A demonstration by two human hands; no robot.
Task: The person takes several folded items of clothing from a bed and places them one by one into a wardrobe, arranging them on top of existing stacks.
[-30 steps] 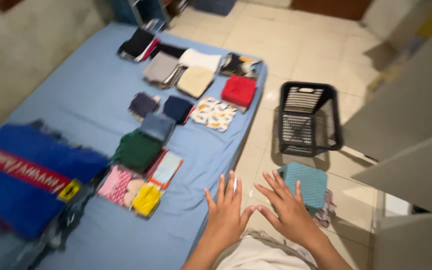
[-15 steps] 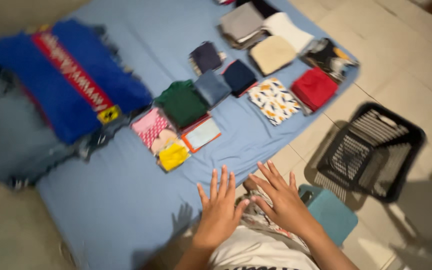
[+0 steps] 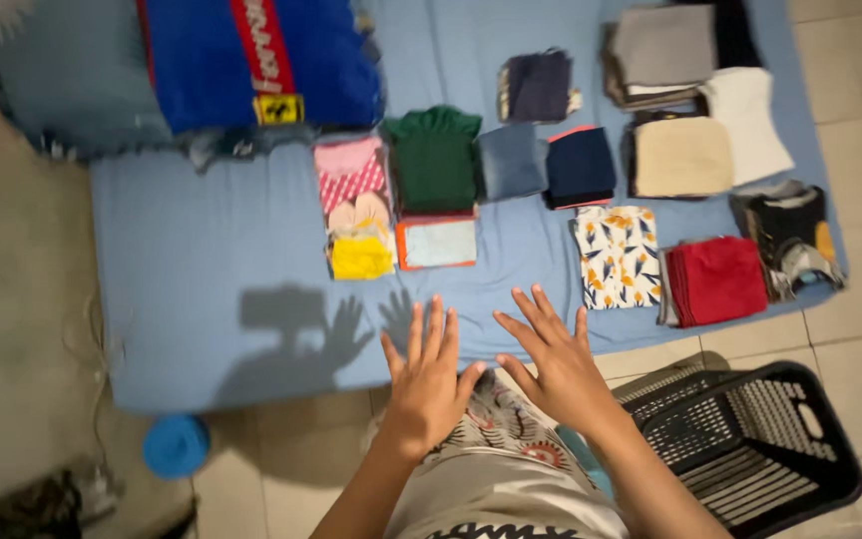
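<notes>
Compared with a moment ago, both hands are staying spread while the view is swinging to look straight down. Left hand (image 3: 429, 384) and right hand (image 3: 554, 364) are hovering wide open, holding nothing, over the mattress (image 3: 202, 260) edge. Nearest to them are lying the light blue fold (image 3: 437, 243) and yellow fold (image 3: 361, 258) (both untouched), farther right the floral cloth (image 3: 616, 255), red stack (image 3: 717, 280), black basket (image 3: 760, 444).

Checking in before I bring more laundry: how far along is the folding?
Mostly done by the look of it: folded clothes, such as the red stack and green shirt, lie in rows on the blue mattress, and the black basket looks empty. The left hand and right hand hover open, holding nothing. No unfolded pile shows.
</notes>
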